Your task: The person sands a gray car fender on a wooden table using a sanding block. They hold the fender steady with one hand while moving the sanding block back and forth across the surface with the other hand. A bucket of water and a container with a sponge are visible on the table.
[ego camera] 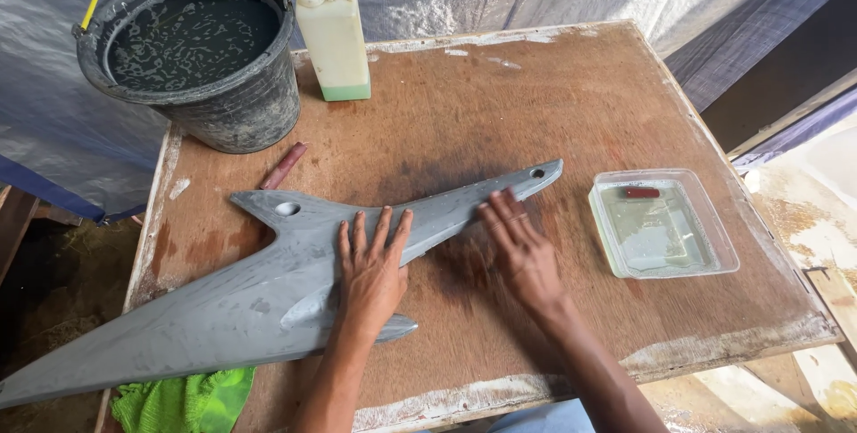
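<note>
The left hand (373,265) lies flat, fingers spread, on a long grey pointed panel (268,295) lying across the wooden table (536,103); its tail runs off frame. The right hand (522,250), blurred, presses straight fingers on the panel's narrow tip. Behind stand a cream rectangular bottle (334,38) and a black bucket (201,54); a clear tray (662,223) lies to the right.

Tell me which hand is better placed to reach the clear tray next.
Right, probably. The right hand rests at the grey panel's narrow end, nearest the clear tray. The left hand lies flat mid-panel, farther away.
</note>
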